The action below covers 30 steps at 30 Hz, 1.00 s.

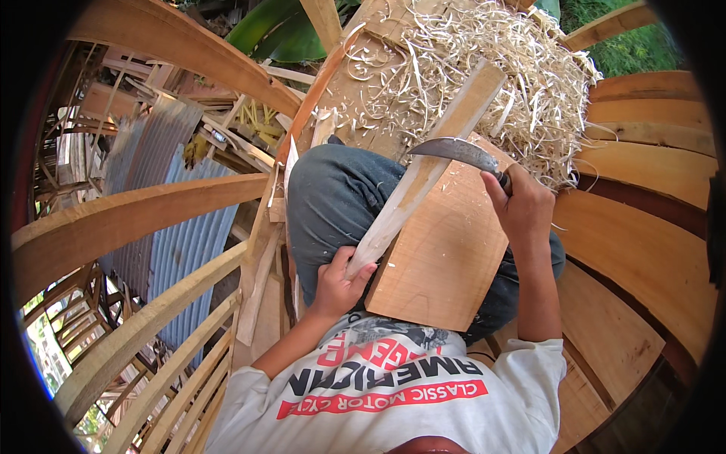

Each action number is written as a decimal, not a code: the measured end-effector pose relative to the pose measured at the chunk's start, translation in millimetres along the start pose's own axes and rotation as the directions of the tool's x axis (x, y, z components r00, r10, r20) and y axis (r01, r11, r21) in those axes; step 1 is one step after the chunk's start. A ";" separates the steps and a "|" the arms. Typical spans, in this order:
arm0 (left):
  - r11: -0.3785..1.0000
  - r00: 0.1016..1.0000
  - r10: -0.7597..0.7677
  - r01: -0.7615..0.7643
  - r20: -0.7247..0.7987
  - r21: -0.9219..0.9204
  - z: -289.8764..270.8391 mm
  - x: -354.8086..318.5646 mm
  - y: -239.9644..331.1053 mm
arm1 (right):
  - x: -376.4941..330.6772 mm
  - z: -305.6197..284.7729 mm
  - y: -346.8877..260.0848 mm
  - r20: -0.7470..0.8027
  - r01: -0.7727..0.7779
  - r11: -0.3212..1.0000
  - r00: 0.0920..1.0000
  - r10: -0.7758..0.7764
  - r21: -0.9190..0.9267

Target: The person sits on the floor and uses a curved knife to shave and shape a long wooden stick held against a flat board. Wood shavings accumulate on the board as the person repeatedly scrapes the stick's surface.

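My left hand (339,281) grips the near end of a long pale wooden stick (431,163) that slants up and away across my lap. My right hand (522,204) holds the handle of a curved dark blade (454,149), whose edge lies across the stick about midway. Under the stick, a flat wooden board (446,257) rests on my knees, which are in blue-grey trousers (333,197). The stick's far end reaches into a heap of pale wood shavings (484,68).
Wide curved planks (650,166) lie to the right. Bent wooden ribs (128,216) arc on the left, with corrugated metal sheets (181,234) and scrap timber below them. Green leaves (265,26) show at the top.
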<state>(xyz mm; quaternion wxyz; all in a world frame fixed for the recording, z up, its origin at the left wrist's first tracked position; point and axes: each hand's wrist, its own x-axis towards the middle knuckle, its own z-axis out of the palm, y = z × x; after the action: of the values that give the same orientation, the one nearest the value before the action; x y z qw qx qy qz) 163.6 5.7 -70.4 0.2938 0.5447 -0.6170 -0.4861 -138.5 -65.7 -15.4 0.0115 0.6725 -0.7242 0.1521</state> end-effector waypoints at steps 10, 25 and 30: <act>1.000 1.000 -0.018 0.018 -0.006 -0.023 -1.2 -0.7 -2.9 | 64.9 15.5 66.8 -0.069 -0.332 0.937 0.943 0.326 -0.110; 0.997 0.997 -0.070 0.070 0.013 -0.029 0.6 -0.1 -8.0 | -11.4 6.0 -19.7 0.185 -0.061 0.992 0.982 0.040 0.109; 0.967 0.979 -0.161 0.181 0.122 -0.179 -3.5 -1.3 -15.3 | -1.9 11.3 -11.5 0.086 0.025 0.997 0.996 -0.031 0.075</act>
<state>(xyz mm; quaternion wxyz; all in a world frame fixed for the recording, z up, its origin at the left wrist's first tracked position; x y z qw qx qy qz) 173.0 7.0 -83.0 0.2680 0.5389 -0.5333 -0.5944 -124.9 -67.0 -24.3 -0.0429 0.6885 -0.7085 0.1489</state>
